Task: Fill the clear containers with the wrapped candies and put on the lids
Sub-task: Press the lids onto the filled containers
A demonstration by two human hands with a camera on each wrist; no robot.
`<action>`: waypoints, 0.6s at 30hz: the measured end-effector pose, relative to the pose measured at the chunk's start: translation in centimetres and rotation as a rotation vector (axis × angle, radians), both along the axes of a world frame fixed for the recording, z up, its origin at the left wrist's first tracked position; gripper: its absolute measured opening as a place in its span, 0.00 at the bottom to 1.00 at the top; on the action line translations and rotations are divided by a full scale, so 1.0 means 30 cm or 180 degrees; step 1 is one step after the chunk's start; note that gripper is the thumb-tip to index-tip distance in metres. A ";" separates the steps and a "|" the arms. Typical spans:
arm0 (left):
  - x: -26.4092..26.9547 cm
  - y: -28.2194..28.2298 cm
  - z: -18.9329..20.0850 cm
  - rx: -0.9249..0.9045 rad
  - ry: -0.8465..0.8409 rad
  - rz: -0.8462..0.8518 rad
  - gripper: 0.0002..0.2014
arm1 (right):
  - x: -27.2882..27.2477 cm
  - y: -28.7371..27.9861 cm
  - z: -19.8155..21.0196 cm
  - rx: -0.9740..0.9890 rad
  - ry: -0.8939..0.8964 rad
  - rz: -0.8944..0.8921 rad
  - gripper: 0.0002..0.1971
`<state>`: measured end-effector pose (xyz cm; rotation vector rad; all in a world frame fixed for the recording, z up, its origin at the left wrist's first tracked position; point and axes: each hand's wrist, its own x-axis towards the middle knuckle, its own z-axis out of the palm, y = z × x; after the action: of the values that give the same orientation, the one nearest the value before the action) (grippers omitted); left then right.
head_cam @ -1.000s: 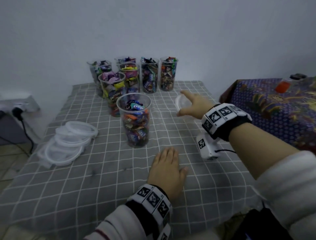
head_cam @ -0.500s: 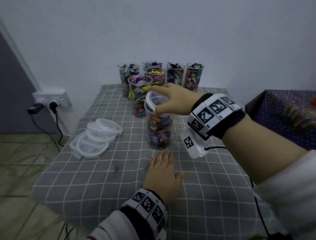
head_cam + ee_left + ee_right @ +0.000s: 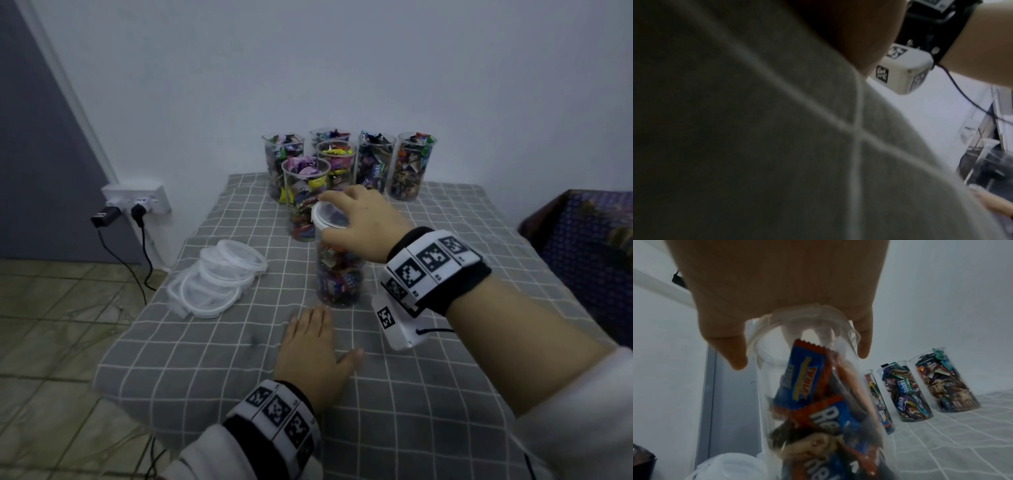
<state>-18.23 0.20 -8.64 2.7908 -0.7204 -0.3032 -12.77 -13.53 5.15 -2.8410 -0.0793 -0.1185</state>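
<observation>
Lowered since a moment ago, the right hand (image 3: 363,222) clasps a lid (image 3: 329,216) onto the nearest of seven candy-filled containers (image 3: 339,277), just beyond the flat, relaxed left hand (image 3: 311,353).

A clear container (image 3: 339,274) stands upright at the middle of the grey checked tabletop (image 3: 445,394), packed with wrapped candies (image 3: 813,402) in blue, orange and brown, and a clear round lid (image 3: 327,216) sits on its rim, slightly tilted. Behind it stand six more clear containers (image 3: 375,164), all filled with mixed candies and without lids, grouped near the wall. A pile of spare clear lids (image 3: 219,274) lies overlapping on the cloth to the left.
</observation>
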 end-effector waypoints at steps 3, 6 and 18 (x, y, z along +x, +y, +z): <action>0.030 -0.016 0.024 -0.0596 0.0294 0.0203 0.40 | 0.001 0.001 -0.021 -0.0007 -0.0243 -0.0070 0.35; 0.081 -0.028 0.064 -0.1942 0.0645 0.0467 0.39 | 0.000 0.007 -0.030 0.0066 -0.0356 -0.0176 0.34; 0.234 -0.097 0.185 -0.3202 0.0404 0.0518 0.44 | -0.005 0.020 -0.057 0.0195 -0.0739 -0.0345 0.34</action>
<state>-11.22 -2.70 -3.07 1.8331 -0.4265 -0.0472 -12.91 -12.94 3.45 -2.7578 0.0290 -0.4657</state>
